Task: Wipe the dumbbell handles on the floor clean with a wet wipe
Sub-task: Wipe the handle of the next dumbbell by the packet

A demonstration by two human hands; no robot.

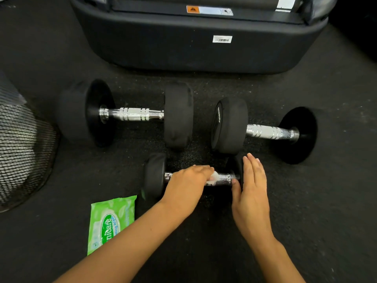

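Three black dumbbells with chrome handles lie on the dark rubber floor. The small dumbbell (154,176) is nearest me. My left hand (186,185) grips its chrome handle (224,178) through a white wet wipe (213,177), most of which is hidden under my fingers. My right hand (252,193) presses with straight fingers against the small dumbbell's right end weight, which it largely hides. A large dumbbell (132,114) lies at the back left. Another large dumbbell (267,131) lies at the back right.
A green wet wipe pack (111,223) lies on the floor at my left forearm. A black machine base (195,37) with labels fills the back. A black mesh object (22,152) stands at the left edge.
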